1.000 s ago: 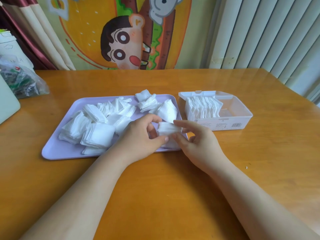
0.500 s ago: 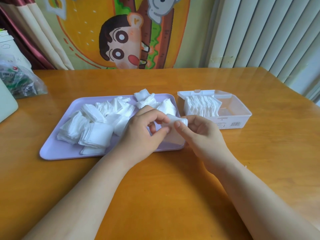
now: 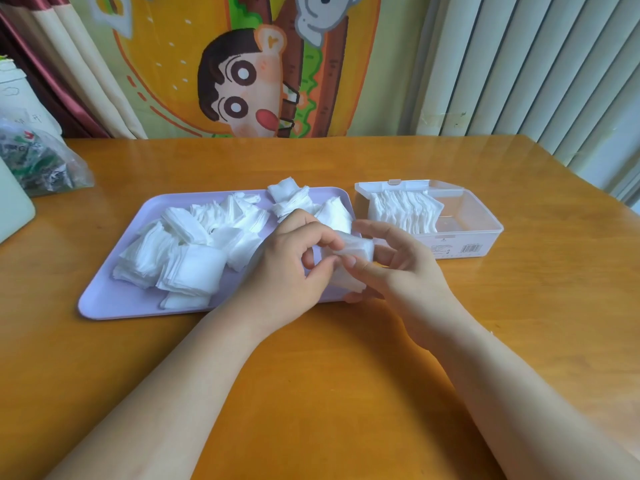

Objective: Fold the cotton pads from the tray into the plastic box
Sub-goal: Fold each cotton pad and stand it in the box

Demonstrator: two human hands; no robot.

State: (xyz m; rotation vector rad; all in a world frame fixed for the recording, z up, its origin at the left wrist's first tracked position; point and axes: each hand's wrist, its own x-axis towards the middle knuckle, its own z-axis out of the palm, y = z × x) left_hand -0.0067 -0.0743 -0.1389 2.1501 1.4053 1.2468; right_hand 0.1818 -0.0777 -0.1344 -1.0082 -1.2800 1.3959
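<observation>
Back of scene: cartoon curtain (image 3: 249, 81), pale vertical blinds (image 3: 536, 64). Below, orange-brown wooden table (image 3: 311, 393) filling the lower view. Left of centre on it, lilac tray (image 3: 114, 299), long axis left to right, heaped with loose cotton pads (image 3: 187, 258) over its left and far parts. Just beside the tray's right end, clear plastic box (image 3: 485, 233), open at the top, long axis also left to right, with a row of folded pads (image 3: 405, 213) standing on edge in its left half. Far left, crumpled plastic bag (image 3: 38, 161). Over the tray's near right corner, left hand (image 3: 287, 271) and right hand (image 3: 408, 268) facing each other, both pinching one held pad (image 3: 356, 249). Left thumb and forefinger curled on its left end; right thumb and forefinger closed on its right end, other right fingers loosely fanned. Held pad spanning the gap between the two grips, partly folded, long axis roughly left to right, right end toward the box, apart from it. Lower flap drooping toward the tray's near edge, blurred; contact with the tray: cannot tell.
</observation>
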